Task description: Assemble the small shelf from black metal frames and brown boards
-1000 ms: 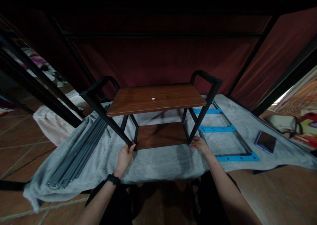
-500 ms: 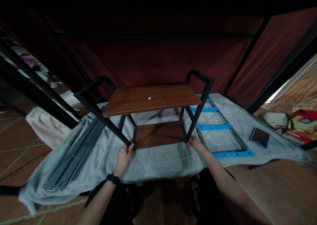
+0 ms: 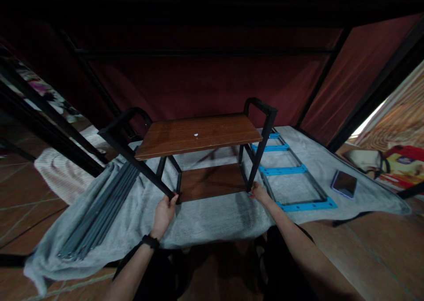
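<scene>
A two-tier shelf rack [image 3: 198, 135] with brown wooden boards and a black metal frame stands in front of me on a grey cloth. My left hand [image 3: 164, 215] is closed around the foot of its front left leg. At the front right leg, my right hand [image 3: 260, 192] pinches the bottom corner, its fingertips partly hidden by the leg. A small white mark shows on the upper board. The lower board [image 3: 212, 181] lies close to the cloth between both hands.
Several grey metal rods [image 3: 102, 212] lie at the left of the grey cloth [image 3: 212, 223]. To the right are a frame with blue crosspieces [image 3: 283, 170] and a phone [image 3: 344, 184]. Black posts and dark red fabric [image 3: 205, 80] enclose the back. A striped cloth [image 3: 64, 168] hangs at left.
The right end of the rack has shifted slightly left, and my right hand stays at its foot. The whole view has also moved a little. Both hands keep their hold.
</scene>
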Available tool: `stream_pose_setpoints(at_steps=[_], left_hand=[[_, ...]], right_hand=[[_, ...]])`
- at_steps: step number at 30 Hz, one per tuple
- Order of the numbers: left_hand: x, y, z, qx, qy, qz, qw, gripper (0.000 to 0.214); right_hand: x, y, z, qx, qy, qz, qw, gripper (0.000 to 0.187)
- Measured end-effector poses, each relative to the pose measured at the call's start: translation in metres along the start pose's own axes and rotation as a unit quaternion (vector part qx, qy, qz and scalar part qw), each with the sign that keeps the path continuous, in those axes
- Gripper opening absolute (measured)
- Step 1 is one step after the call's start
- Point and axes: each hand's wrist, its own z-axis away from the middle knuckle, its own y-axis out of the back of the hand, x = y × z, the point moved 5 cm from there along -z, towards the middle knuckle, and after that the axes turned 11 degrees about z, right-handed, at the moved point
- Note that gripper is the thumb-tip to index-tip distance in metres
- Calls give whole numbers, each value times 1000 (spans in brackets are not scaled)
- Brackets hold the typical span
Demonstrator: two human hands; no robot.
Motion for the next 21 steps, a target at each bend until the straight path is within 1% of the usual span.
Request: stream_pose_setpoints(at_steps=[7, 11, 17, 21], left_hand=[[-2, -1, 0, 4, 3, -1, 1000, 43], [-3, -2, -1, -5, 2, 13, 1000, 43], [-2, 0, -2, 3, 5, 21, 1000, 41], [1, 1, -2, -3, 4, 19, 1000, 41]], right_hand=[[-6, 5, 6, -11, 3, 1, 1000, 10], [-7, 3, 6, -13, -3, -13, 1000, 14], [-8, 0, 6, -20, -9, -45, 999, 11], [-7, 0, 6, -25, -4, -64, 998, 14]])
